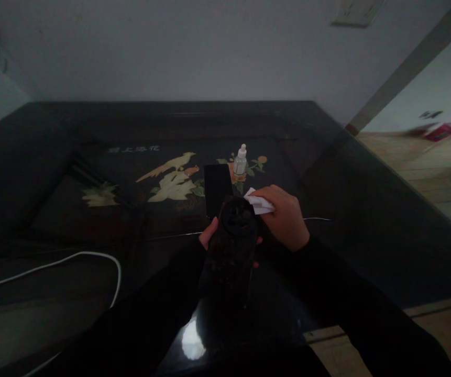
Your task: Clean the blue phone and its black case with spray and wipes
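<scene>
The black device (233,238) is located in front of the wearer, over the dark table (327,157), with its rounded end pointed away. It is gripped by the left hand (208,234), thumb on one side and fingertips on the other; whether its near end is supported cannot be told. The white tissue (261,203), folded or bunched, is pinched in the right hand (286,217) at the edge of the rounded end; whether contact is made cannot be confirmed.

The step in hand is judged to be wiping. For good work, the device should be kept steady by the left hand, with the thumb held clear of the rounded end. A clean fold of tissue should be presented, and light, even strokes should be applied around the edge. Recesses, poorly seen in this dim light, may be best reached with a tissue corner. Elbow room should be minded: the black phone (217,186) lies just beyond, and the dropper bottle (240,163) stands upright nearby and could be tipped.
</scene>
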### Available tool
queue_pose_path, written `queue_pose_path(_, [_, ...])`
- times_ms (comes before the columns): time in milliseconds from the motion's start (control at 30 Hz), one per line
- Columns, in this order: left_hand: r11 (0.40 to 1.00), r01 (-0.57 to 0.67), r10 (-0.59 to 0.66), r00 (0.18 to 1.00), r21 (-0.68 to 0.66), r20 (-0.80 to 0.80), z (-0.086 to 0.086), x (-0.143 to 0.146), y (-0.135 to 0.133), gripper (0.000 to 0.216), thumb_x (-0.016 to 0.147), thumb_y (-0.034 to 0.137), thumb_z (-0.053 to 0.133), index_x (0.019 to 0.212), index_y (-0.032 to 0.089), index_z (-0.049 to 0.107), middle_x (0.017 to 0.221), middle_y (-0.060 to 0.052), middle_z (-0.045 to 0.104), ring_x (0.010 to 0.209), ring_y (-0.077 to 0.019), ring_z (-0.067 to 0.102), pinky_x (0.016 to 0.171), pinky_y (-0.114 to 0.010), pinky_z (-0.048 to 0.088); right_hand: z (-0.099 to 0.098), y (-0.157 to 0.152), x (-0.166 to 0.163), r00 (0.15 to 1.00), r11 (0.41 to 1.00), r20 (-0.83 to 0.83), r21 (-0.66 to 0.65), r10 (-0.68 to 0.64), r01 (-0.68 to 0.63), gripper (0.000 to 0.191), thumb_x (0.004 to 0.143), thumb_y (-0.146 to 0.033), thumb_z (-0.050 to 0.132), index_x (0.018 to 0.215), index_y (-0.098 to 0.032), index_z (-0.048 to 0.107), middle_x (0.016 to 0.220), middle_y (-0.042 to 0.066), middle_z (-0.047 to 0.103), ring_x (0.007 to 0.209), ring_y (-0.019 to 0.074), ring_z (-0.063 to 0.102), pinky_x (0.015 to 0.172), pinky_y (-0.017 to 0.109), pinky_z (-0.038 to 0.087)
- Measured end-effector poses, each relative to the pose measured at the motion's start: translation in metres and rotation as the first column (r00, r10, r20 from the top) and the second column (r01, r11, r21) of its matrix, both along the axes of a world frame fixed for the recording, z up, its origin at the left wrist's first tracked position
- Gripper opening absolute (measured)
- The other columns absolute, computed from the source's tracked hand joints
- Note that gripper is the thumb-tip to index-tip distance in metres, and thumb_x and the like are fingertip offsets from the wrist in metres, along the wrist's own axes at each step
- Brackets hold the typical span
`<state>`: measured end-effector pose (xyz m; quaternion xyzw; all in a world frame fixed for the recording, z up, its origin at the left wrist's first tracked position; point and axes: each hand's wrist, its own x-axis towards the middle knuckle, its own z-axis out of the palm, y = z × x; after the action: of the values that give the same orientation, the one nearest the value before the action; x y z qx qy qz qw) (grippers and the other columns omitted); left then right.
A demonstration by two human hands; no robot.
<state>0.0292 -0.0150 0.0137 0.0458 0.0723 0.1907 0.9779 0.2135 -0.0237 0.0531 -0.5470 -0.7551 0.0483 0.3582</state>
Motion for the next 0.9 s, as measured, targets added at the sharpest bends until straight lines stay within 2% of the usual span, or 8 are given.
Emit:
queue_pose_path(200, [0.999,-0.033,0.032,0.999,0.038,0.023,0.003,-0.001,0.001,0.055,0.085,0.051,0.027,0.116,0.012,0.051,0.117,-0.011,0.056,0.111,-0.0276,0.048,0.088,-0.051,0.036,0.0,-0.009,0.001,0.999,1.0,-0.055,-0.003,-0.001,0.001,0.023,0.069,-0.003,0.047,0.084,-0.015,0.06,0.075,0.004,0.061,0.071,0.0173,0.053,0.063,0.027,0.039])
queue_pose_path(300, [0.999,-0.02,0.019,0.999,0.036,0.032,-0.002,0.001,0.001,0.056,0.084,0.052,0.026,0.117,0.013,0.05,0.117,-0.011,0.056,0.111,-0.0284,0.047,0.088,-0.051,0.035,0.003,-0.007,0.004,1.0,1.0,-0.023,-0.013,0.015,-0.015,0.021,0.07,-0.003,0.047,0.082,-0.015,0.06,0.074,0.004,0.059,0.072,0.0171,0.052,0.064,0.027,0.038])
queue_pose_path(400, [0.999,-0.022,0.021,0.999,0.034,0.028,-0.012,0.005,0.001,0.059,0.08,0.055,0.033,0.117,0.013,0.05,0.116,-0.012,0.056,0.11,-0.0303,0.048,0.085,-0.053,0.035,0.01,0.006,0.002,0.996,0.996,0.04,-0.038,0.079,-0.077,0.019,0.07,-0.004,0.048,0.08,-0.015,0.061,0.074,0.003,0.058,0.073,0.0169,0.051,0.066,0.028,0.038])
queue_pose_path(533, [0.997,0.018,-0.022,0.998,0.075,0.06,-0.021,0.008,0.003,0.061,0.075,0.058,0.038,0.114,0.013,0.052,0.111,-0.015,0.059,0.106,-0.0326,0.05,0.082,-0.055,0.034,0.021,0.027,-0.009,0.975,0.975,0.041,-0.033,0.22,-0.219,0.017,0.072,-0.006,0.051,0.08,-0.017,0.062,0.079,0.003,0.057,0.078,0.0158,0.052,0.072,0.028,0.039])
queue_pose_path(667, [0.991,-0.024,0.016,0.998,0.134,0.065,-0.015,0.008,0.004,0.055,0.076,0.056,0.04,0.115,0.019,0.051,0.113,-0.014,0.057,0.105,-0.037,0.05,0.083,-0.059,0.031,0.025,0.036,-0.012,0.929,0.932,0.072,-0.025,0.363,-0.362,0.019,0.072,-0.005,0.052,0.08,-0.016,0.064,0.081,0.003,0.056,0.08,0.0152,0.051,0.074,0.028,0.039])
queue_pose_path(767, [0.984,-0.085,0.08,0.996,0.155,0.038,-0.01,0.007,0.003,0.056,0.076,0.059,0.037,0.116,0.022,0.049,0.111,-0.014,0.058,0.102,-0.0389,0.052,0.084,-0.065,0.025,0.024,0.039,-0.003,0.924,0.928,0.082,-0.03,0.373,-0.372,0.017,0.074,-0.007,0.051,0.079,-0.017,0.064,0.082,0.003,0.054,0.081,0.0153,0.05,0.074,0.029,0.039])
queue_pose_path(900, [0.992,-0.076,0.078,0.997,0.103,-0.015,-0.007,0.007,0.003,0.059,0.078,0.059,0.035,0.124,0.024,0.04,0.116,-0.015,0.054,0.106,-0.0379,0.05,0.087,-0.064,0.025,0.021,0.039,-0.001,0.914,0.915,0.055,-0.043,0.403,-0.401,0.015,0.076,-0.01,0.051,0.08,-0.018,0.063,0.082,0.003,0.054,0.081,0.0151,0.05,0.073,0.03,0.039])
